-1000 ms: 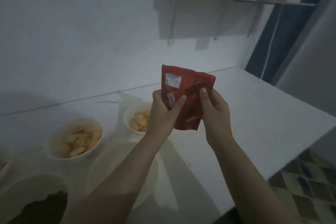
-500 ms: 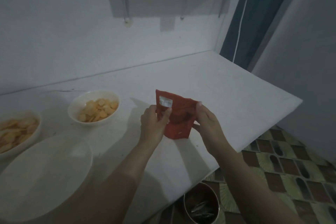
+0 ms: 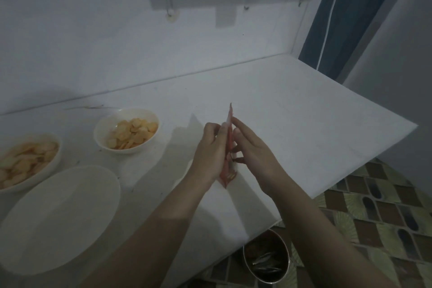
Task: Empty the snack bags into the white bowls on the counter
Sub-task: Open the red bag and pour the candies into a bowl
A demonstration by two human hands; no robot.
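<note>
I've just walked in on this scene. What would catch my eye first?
Most likely the thin red snack bag, seen edge-on and pinched between the left hand and the right hand above the white counter. Next, to the left, two white bowls of pale orange crackers, with a bare white bowl in front of them. On the patterned floor below the counter's edge stands a metal bin.

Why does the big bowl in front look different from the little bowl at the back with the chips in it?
The large bowl has nothing in it, while the small bowl holds a pile of round orange-yellow chips. The large bowl is wider and sits nearer the counter's front edge; the small bowl sits farther back, toward the wall. Both are white and stand upright on the white counter.
</note>
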